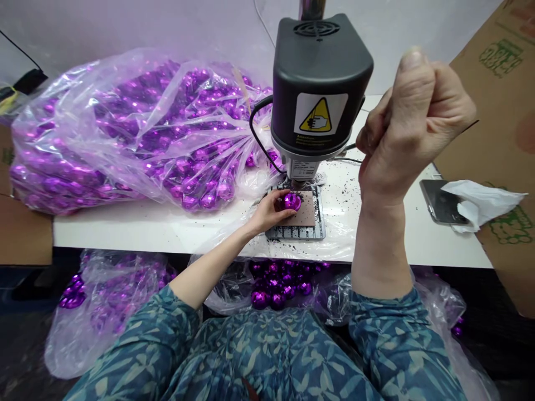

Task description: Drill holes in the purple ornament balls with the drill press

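My left hand (267, 211) reaches in from the left and pinches a shiny purple faceted ball (292, 201) between thumb and fingers. The ball sits over a square brown board (307, 214) on a metal base plate (320, 231). Right above it stands the grey head of a bench drill press (321, 72) with a yellow warning label; the tool tip is hardly visible. My right hand (412, 114) is raised to the right of the machine, curled into a fist. What it grips, if anything, is hidden inside the fingers.
A big clear bag (137, 133) of purple balls lies left on the white table (125, 223). More purple balls (278, 287) are below the table edge. A phone (438, 200), a white tissue (480, 197) and a cardboard box (501, 145) are at right. Dark shavings surround the base.
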Action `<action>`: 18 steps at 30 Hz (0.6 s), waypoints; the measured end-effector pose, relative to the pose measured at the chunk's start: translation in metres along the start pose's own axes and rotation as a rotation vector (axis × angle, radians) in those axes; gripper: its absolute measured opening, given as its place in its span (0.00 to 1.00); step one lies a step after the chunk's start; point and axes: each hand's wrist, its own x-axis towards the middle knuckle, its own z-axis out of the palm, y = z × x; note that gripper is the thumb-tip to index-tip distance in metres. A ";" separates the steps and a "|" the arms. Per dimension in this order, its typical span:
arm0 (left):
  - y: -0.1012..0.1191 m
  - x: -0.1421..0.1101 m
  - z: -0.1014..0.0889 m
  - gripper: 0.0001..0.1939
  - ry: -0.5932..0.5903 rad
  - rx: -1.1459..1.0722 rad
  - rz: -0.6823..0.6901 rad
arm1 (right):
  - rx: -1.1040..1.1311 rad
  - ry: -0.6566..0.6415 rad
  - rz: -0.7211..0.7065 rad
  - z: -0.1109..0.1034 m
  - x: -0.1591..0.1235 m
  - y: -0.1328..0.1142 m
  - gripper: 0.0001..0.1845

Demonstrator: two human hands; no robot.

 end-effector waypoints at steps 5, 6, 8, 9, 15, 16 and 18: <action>0.002 -0.002 0.015 0.30 0.114 0.183 0.118 | -0.049 -0.010 0.011 -0.002 -0.003 -0.001 0.35; 0.002 -0.003 0.017 0.30 0.121 0.199 0.138 | -0.050 -0.011 0.001 -0.003 -0.004 -0.002 0.35; 0.002 -0.004 0.019 0.30 0.126 0.218 0.152 | -0.047 -0.009 -0.016 -0.004 -0.006 -0.003 0.34; 0.002 -0.004 0.019 0.30 0.127 0.221 0.149 | -0.044 -0.002 -0.022 -0.005 -0.008 -0.004 0.33; 0.004 -0.005 0.017 0.30 0.117 0.240 0.141 | -0.006 0.060 -0.089 -0.009 -0.026 -0.006 0.29; 0.004 -0.005 0.017 0.30 0.118 0.242 0.141 | -0.005 0.072 -0.092 -0.011 -0.030 -0.007 0.29; 0.004 -0.005 0.017 0.30 0.119 0.247 0.141 | -0.021 0.094 -0.084 -0.014 -0.038 -0.006 0.30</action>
